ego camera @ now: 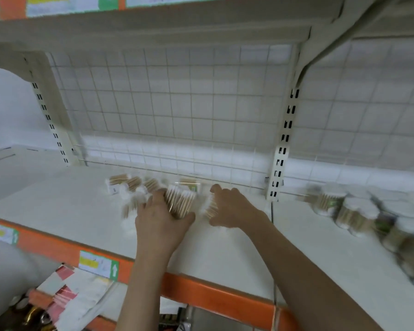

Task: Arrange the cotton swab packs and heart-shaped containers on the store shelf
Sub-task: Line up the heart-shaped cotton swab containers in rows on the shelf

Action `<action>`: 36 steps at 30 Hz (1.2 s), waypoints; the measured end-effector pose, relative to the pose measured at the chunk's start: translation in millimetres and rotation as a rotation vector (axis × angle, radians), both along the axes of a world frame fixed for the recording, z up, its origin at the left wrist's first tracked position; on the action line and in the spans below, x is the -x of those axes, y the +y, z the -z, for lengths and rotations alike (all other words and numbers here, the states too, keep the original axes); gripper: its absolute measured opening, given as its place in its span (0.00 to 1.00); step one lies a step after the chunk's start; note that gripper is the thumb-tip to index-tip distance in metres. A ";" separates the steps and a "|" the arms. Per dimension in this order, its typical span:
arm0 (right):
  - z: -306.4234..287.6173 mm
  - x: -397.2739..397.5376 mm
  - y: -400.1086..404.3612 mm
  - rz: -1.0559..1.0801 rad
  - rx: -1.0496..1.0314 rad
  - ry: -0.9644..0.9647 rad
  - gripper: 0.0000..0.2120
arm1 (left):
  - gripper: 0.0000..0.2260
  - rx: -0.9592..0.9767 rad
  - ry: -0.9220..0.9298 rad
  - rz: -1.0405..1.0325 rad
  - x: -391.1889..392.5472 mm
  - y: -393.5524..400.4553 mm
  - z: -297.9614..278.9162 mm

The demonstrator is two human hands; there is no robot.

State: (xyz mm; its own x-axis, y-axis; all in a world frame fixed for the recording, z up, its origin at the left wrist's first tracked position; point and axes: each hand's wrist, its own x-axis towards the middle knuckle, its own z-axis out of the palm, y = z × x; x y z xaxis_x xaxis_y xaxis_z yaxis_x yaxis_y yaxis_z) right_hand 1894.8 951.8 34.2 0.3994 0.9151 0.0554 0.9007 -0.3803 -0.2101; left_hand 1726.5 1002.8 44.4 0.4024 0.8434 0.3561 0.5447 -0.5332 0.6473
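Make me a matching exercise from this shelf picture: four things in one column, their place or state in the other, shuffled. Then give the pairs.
Things:
1. left hand
2. right hand
3. heart-shaped containers
4. price label

Places or states:
A. stuck on the orange shelf edge
B. clustered on the next shelf section, far right
C. grips a swab pack, thumb on its right side
D. curled round a smaller, partly hidden swab pack

Pairs: 1-C, 2-D, 3-B, 4-A
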 end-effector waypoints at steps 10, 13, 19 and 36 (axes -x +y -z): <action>-6.4 -31.9 -134.5 0.246 -0.441 0.253 0.35 | 0.27 0.211 -0.313 0.320 -75.1 -56.9 5.9; -9.9 -35.2 -172.9 0.319 -0.547 0.261 0.33 | 0.26 0.266 -0.337 0.414 -99.2 -71.3 7.5; -8.0 -46.2 -227.4 0.457 -0.616 0.187 0.33 | 0.36 0.256 -0.284 0.607 -138.6 -107.6 2.8; 11.2 -68.0 -282.1 0.479 -0.549 0.151 0.30 | 0.37 0.200 0.108 0.756 -249.2 -155.4 33.8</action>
State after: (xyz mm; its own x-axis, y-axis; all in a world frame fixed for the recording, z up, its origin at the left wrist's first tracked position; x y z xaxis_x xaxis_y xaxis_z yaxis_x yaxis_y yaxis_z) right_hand 1962.7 669.7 22.9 0.7872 0.4949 0.3679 0.6088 -0.5288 -0.5914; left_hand 1975.7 847.4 10.6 0.9157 0.3715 0.1533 0.1462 -0.6632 0.7340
